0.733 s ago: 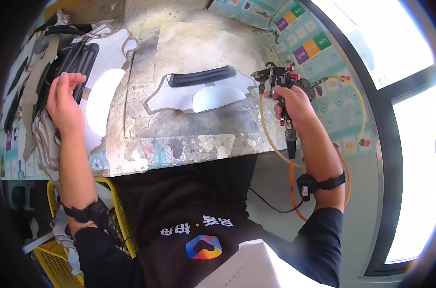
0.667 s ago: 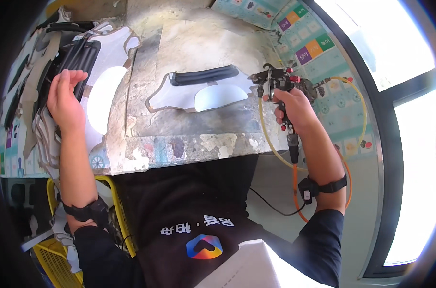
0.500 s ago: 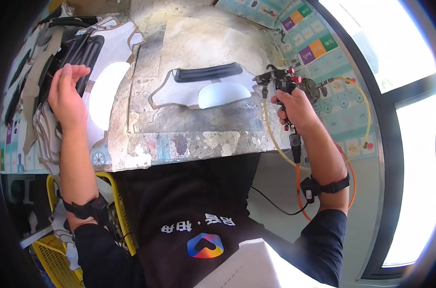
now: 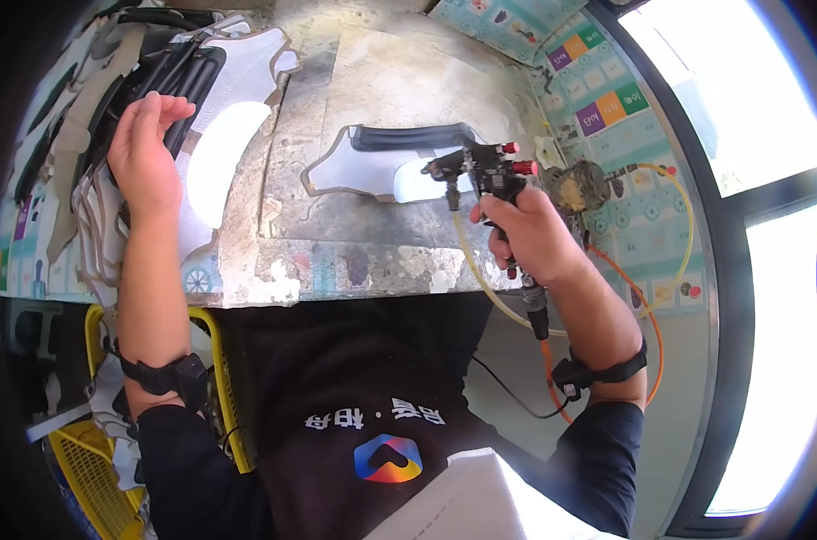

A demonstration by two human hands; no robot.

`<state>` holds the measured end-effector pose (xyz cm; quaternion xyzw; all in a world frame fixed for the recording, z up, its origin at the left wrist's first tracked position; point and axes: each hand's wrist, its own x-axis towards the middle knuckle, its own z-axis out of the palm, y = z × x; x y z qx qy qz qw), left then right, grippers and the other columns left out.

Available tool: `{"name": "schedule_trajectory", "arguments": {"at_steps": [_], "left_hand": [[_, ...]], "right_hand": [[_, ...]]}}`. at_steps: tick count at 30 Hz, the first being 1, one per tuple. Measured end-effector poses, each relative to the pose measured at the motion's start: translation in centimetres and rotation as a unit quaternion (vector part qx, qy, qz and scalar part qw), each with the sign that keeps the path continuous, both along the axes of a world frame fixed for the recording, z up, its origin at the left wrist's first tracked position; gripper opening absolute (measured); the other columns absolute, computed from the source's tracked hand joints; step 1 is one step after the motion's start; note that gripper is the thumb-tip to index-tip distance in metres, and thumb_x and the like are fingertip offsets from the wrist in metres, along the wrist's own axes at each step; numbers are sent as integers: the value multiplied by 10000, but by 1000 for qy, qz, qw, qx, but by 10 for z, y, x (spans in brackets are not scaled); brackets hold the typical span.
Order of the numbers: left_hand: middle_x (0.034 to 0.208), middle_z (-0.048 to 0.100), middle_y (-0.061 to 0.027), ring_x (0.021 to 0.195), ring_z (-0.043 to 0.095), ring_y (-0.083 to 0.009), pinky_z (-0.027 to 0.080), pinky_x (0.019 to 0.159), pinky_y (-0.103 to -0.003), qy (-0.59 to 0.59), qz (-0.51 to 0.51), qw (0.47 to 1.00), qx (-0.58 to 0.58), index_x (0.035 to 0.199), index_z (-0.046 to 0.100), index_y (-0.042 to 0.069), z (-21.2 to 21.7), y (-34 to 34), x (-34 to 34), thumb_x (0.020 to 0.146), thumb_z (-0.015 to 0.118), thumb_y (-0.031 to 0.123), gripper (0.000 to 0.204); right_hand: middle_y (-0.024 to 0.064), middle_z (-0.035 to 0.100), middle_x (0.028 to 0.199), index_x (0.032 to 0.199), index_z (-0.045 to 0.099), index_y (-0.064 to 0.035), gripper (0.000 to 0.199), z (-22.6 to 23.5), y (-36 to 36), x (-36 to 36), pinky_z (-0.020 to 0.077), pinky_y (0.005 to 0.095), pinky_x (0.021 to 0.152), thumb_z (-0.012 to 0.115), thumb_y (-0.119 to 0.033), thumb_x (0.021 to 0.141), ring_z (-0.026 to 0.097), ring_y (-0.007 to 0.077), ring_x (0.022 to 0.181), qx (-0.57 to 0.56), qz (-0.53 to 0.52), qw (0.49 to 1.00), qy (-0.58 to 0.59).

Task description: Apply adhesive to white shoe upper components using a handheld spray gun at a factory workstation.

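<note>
**Spray gun (image 4: 493, 169) aims left, panel (image 4: 362, 171) right there!**

The right hand (image 4: 539, 236) has its fingers wrapped round the gun's grip; nozzle to the left, grip's long axis slanting near and right. The flat panel lies on the worktable (image 4: 372, 223), left and far of those fingers, long axis left to right, right hand nearer. Out left, the left hand (image 4: 148, 164) hangs by stacked panels (image 4: 246, 76), fingers loosely together, pinching nothing visible.

- We see dark metal on the spray gun (image 4: 491, 169), its red knobs (image 4: 524, 168) glossy.
- The grey panel (image 4: 345, 171) looks matt and cloth-like, its black padded strip (image 4: 408, 138) glossy and smooth.
- Our tabletop (image 4: 399, 81) looks rough, stained and flaking.
- We find smooth, translucent plastic in the yellow hose (image 4: 691, 225).
</note>
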<state>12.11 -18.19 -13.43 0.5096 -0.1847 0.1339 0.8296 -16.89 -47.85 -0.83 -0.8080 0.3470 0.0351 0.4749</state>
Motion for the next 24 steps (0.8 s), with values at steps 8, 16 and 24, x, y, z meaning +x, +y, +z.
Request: {"name": "schedule_trajectory", "arguments": {"at_steps": [8, 16, 24], "left_hand": [[939, 685, -143, 889, 667, -233, 529, 912, -386, 6, 14, 1000, 14, 994, 647, -51, 1, 0, 0, 1035, 545, 186, 262], [926, 698, -135, 885, 675, -232, 511, 894, -346, -2, 2, 1000, -14, 961, 657, -43, 5, -1, -6, 1024, 560, 178, 250], [926, 697, -134, 892, 675, -235, 505, 903, -346, 1, -14, 1000, 0, 968, 655, -46, 1, -3, -6, 1029, 556, 178, 252]], "right_hand": [[27, 501, 572, 911, 653, -6, 278, -3, 15, -2, 388, 315, 436, 596, -271, 971, 492, 132, 463, 22, 29, 999, -19], [52, 602, 778, 907, 619, 24, 220, 0, -43, -39, 426, 287, 408, 571, -169, 1000, 471, 94, 472, -10, -95, 995, -26], [13, 473, 573, 917, 636, 5, 206, 0, -17, -37, 368, 313, 407, 574, -188, 956, 455, 124, 420, -29, -66, 997, 4]]}}
